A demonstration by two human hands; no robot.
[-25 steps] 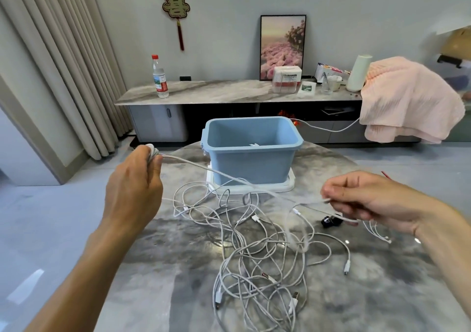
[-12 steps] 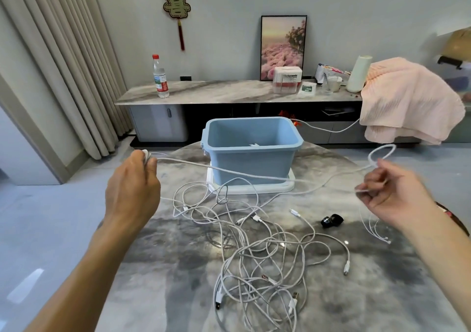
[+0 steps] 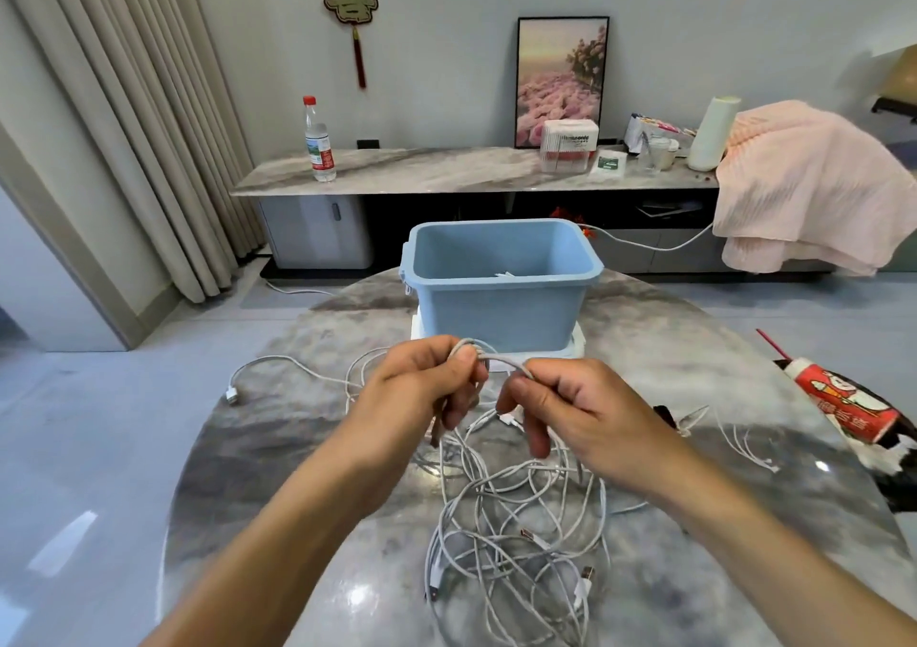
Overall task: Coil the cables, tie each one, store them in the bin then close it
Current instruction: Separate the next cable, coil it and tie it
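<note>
Nearest, on the grey marble counter (image 3: 307,572): a loose tangle of white cables (image 3: 516,537), plugs poking out here and there, lying between the two forearms and running up under the hands.

Just above the tangle: left hand (image 3: 422,388) and right hand (image 3: 580,408) close together, almost touching. Left fingers (image 3: 466,363) curled and pinching a small bunch of white cable loops (image 3: 496,356); right fingers (image 3: 526,391) pinching the same strand just beside. Coiling in hand, by the look of it; no tie on it yet.

Trailing off to the left: a loose end with its plug (image 3: 232,394) resting near the counter's rounded edge.

Risks from here, judged only from the lie of things:
- Held strand apparently still threaded through the tangle, so a firm pull likely to drag the heap or tighten a knot.
- Loops liable to spring open if either pinch slackens before tying.
- Left plug liable to slip over the edge and tug the strand down.

Room: bare counter to the left of the hands, up to the curved edge; to the right, thin stray cables (image 3: 744,443) and a red-and-white packet (image 3: 843,403) at the rim, so less room there.

Further on, straight ahead: open blue bin (image 3: 501,299) standing on what looks like its white lid (image 3: 578,346), something pale inside, contents unclear. Clear path from hands to bin.
</note>
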